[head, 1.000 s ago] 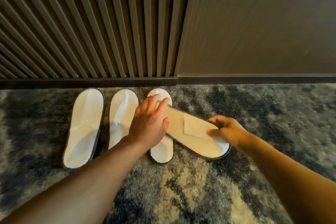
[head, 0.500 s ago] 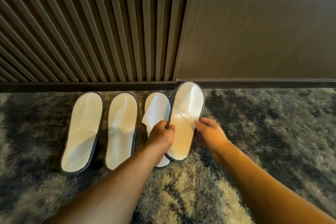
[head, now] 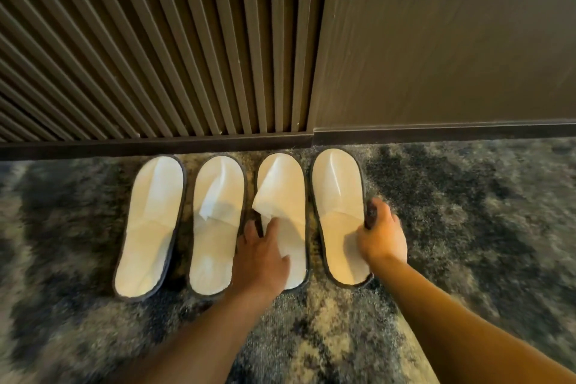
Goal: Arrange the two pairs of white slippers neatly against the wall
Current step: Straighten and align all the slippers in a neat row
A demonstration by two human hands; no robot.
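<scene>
Several white slippers with dark rims lie side by side on the carpet, toes toward the wall: the far-left slipper (head: pixel 151 224), the second slipper (head: pixel 216 224), the third slipper (head: pixel 285 196) and the rightmost slipper (head: pixel 338 206). My left hand (head: pixel 265 256) rests flat on the third slipper's heel part, fingers spread, its thumb by the second slipper. My right hand (head: pixel 381 232) grips the right rim of the rightmost slipper near its middle. The upper flaps of the second and third slippers are creased and lifted.
A dark baseboard (head: pixel 156 144) runs along the wall just beyond the toes. Above it stands a ribbed slatted panel (head: pixel 156 40) on the left and a smooth dark panel (head: pixel 452 40) on the right. Mottled grey carpet (head: pixel 483 212) stretches to both sides.
The rightmost slipper, held crosswise over the third one a second ago, has been turned toe-to-wall and set down beside it. My left hand has shifted onto the third slipper.
</scene>
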